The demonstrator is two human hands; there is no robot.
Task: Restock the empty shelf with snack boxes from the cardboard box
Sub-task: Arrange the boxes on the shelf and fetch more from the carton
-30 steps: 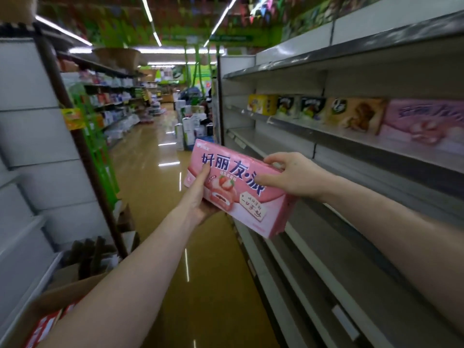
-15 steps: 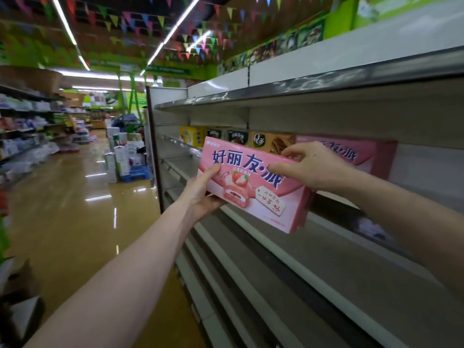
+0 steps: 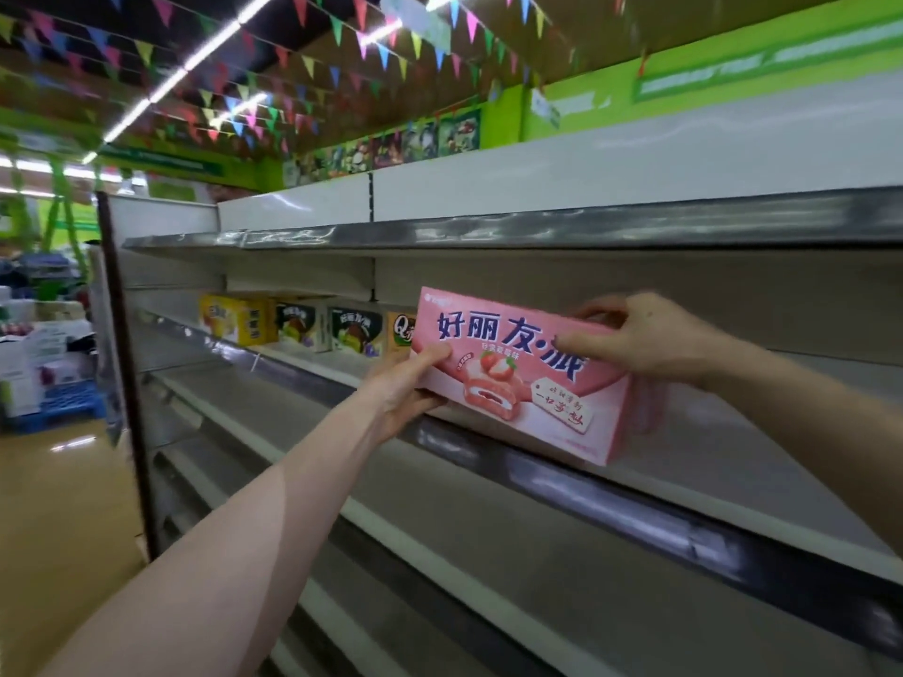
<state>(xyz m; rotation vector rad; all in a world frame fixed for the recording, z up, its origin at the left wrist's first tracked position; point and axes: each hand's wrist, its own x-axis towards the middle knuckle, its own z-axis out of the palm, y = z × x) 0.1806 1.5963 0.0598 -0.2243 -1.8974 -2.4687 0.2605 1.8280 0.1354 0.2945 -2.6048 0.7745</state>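
Pink card, item one and my landmark: the snack box (image 3: 523, 378), held at the front rim of the middle shelf (image 3: 694, 539); I cannot tell whether its lower edge rests on that rim yet. Far left of the snack box, out in the aisle: stacked white cartons (image 3: 29, 364), labels too blurred to read. Nearer its left, already standing on the same shelf: one yellow box (image 3: 234, 317), two dark boxes (image 3: 298, 324) with pie pictures, and an orange box (image 3: 401, 329) showing a large "Q", half hidden behind the snack box's left end. At the snack box's lower left corner: my left hand (image 3: 410, 388), thumb pressed on the front face, the other fingers wrapped under and out of sight, gripping. On the snack box's face: large blue characters "好丽友·派", a strawberry and a cut cream pie pictured below, and a white tag with red script that I cannot read. At its upper right edge: my right hand (image 3: 650, 339), fingers curled over the top, forefinger lying along the front, also gripping. Right of the snack box, the shelf runs bare, and the shelves below (image 3: 488, 579) it are bare too. Assessment: the restock looks early, with four boxes placed, this one about to be seated and much space left to fill. The cardboard box is not in view.
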